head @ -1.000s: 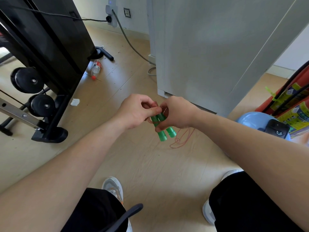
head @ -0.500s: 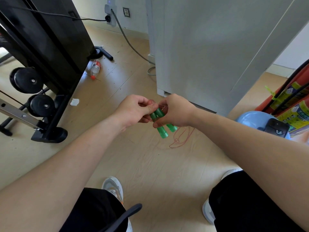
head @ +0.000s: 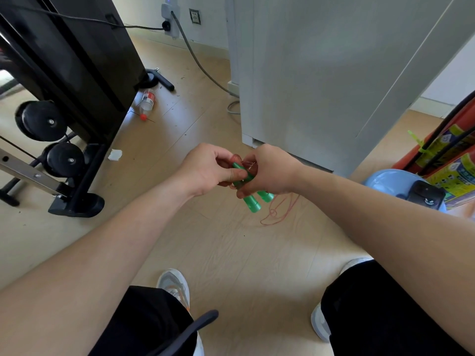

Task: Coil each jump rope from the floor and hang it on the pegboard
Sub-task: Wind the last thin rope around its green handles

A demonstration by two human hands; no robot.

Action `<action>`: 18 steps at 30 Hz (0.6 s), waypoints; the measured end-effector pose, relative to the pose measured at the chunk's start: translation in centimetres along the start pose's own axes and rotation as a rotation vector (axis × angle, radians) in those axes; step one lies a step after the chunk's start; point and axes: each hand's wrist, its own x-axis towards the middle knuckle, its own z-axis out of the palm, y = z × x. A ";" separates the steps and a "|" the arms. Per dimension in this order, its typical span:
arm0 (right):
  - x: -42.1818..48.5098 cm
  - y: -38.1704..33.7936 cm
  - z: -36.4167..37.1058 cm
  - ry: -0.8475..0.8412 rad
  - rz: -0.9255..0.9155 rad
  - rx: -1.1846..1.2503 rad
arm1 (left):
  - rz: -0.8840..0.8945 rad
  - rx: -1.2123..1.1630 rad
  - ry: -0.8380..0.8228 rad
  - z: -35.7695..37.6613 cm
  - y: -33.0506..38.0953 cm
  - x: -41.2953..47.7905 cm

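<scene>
A jump rope with two green handles (head: 253, 202) and a thin pinkish-red cord is held in front of me above the wooden floor. My left hand (head: 208, 168) grips the handles near their top, thumb across them. My right hand (head: 267, 170) pinches the cord wrapped around the upper part of the handles. A small loop of cord (head: 235, 158) sticks up between the hands. A loose tail of cord (head: 279, 213) hangs down to the right of the handles. No pegboard is in view.
A black exercise machine (head: 66, 73) with pulleys stands at left, a plastic bottle (head: 147, 102) lying by its base. A grey cabinet (head: 334, 73) rises straight ahead. Red fire extinguishers (head: 447, 155) and a blue stool (head: 385, 181) stand at right. My shoes and knees are below.
The hands have stayed close together. A loop of cord now shows above the handles, and the cord sits wound around their upper part.
</scene>
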 end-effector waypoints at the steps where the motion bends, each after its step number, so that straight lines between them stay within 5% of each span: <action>1: 0.0 0.0 0.0 0.007 0.000 0.005 | -0.004 -0.017 0.012 0.0 0.0 0.0; 11: -0.6 0.7 -1.9 0.008 0.031 0.088 | -0.084 0.020 0.031 -0.5 -1.3 0.5; 18: -1.1 -1.0 -2.4 0.067 -0.020 -0.158 | -0.101 0.104 0.094 -0.1 -2.0 0.9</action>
